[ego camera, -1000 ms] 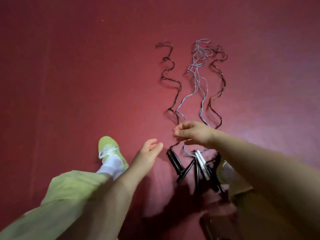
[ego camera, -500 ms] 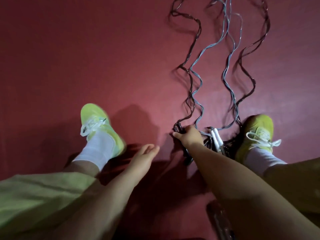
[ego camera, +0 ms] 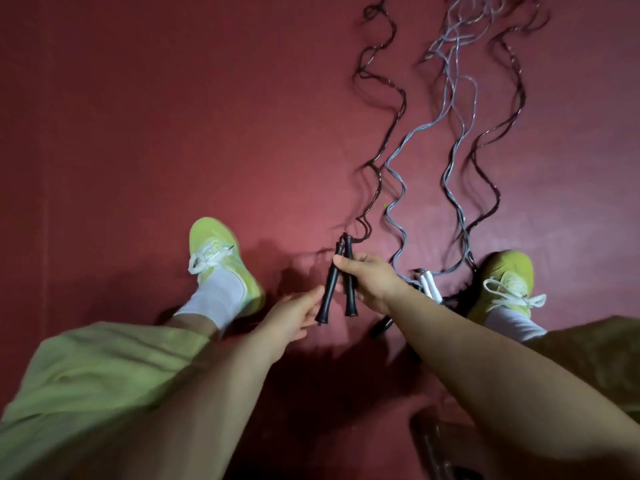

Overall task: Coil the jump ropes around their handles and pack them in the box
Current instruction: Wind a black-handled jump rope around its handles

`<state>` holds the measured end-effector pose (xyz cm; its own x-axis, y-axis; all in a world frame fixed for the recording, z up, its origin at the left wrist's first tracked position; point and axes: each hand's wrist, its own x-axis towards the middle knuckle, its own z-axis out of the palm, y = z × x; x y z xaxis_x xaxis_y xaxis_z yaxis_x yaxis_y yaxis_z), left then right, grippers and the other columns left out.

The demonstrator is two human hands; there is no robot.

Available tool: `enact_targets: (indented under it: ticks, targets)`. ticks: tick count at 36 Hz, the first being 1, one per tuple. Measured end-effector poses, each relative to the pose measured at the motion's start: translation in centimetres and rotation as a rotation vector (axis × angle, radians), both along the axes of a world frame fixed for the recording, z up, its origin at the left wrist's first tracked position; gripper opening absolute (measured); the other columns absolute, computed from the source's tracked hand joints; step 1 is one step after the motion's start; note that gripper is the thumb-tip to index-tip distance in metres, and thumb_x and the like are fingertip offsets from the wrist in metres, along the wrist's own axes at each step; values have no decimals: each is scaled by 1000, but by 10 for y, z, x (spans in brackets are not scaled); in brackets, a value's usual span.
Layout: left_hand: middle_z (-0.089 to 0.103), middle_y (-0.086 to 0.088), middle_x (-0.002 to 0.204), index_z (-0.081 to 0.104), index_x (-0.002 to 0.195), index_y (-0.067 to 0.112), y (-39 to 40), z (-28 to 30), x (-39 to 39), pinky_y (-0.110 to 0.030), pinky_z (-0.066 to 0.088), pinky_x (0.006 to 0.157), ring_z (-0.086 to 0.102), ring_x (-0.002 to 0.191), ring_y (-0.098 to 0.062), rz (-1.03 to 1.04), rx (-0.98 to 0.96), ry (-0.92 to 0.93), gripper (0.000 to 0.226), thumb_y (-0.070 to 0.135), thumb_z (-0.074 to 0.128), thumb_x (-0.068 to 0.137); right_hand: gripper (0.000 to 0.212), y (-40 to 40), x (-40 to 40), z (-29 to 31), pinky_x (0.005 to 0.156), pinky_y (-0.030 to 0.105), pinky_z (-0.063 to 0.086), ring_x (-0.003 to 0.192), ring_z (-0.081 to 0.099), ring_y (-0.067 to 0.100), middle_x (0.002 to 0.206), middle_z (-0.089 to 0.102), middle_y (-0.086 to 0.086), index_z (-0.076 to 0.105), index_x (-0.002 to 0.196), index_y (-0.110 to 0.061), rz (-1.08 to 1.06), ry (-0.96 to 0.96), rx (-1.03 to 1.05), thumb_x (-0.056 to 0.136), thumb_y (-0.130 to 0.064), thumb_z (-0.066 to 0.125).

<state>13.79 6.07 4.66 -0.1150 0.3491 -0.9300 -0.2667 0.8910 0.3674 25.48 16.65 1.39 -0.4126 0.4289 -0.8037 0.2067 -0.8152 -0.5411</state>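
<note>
Yellow shoes (ego camera: 221, 251) flank white handles (ego camera: 427, 284), grey ropes (ego camera: 394, 188)

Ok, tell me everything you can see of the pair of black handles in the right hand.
The black handles are two slim, matte, plastic-looking sticks that flare at their lower ends. They are side by side, roughly upright, lifted off the red floor. The right hand grips them near the middle, thumb across the front. The left hand reaches to the left one's lower end with its fingertips. From their tops a dark rope trails away in waves across the floor.
</note>
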Motion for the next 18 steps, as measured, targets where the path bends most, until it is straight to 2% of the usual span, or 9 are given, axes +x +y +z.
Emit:
enact_targets:
  ticks: [3,7,10,13,14,16,18]
  targets:
    - [69,0,110,64,112,23,5,35,2,-36,49,83,67,100,-24,43,70,-115,39,51,60,84,27,3,-3,48,47,20,49,42,55,7,49,56,-2,54,67,-8,-33,92,20,94,-7,56]
    - [73,-4,84,68,96,17,10,92,10,-37,52,83,71,81,-19,43,209,-218,27,41,60,88,26,-3,-6,110,47,20,47,43,52,11,51,56,2,54,67,-6,-29,167,100,92,-7,58]
    - [70,1,68,67,85,15,5,137,19,-36,52,80,65,64,-13,16,289,-196,16,29,61,91,25,-14,-4,150,43,20,42,43,50,12,54,54,4,54,67,-7,-15,177,162,91,-9,60]
    - [62,1,61,64,78,12,-8,177,26,-37,51,75,56,56,-12,15,351,-198,17,20,60,92,31,-28,3,195,39,18,38,41,49,11,56,52,6,54,68,-10,26,145,243,94,-24,59]
    - [59,-1,61,62,75,11,-11,183,26,-37,51,72,54,54,-13,22,368,-219,19,18,59,92,36,-29,5,202,43,18,42,43,52,13,55,54,4,55,67,-11,32,97,279,95,-34,56]
    - [54,-4,63,60,70,11,-22,205,23,-35,52,68,50,53,-15,26,405,-261,20,14,57,90,57,-29,11,220,65,27,50,56,58,21,54,61,3,63,59,-14,14,-6,366,96,-53,45]
    - [51,-4,64,60,66,13,-35,224,19,-36,51,69,48,53,-15,-4,450,-333,18,14,60,84,74,-30,19,234,81,37,47,64,58,26,51,63,2,65,48,-13,-30,-59,422,94,-62,36]
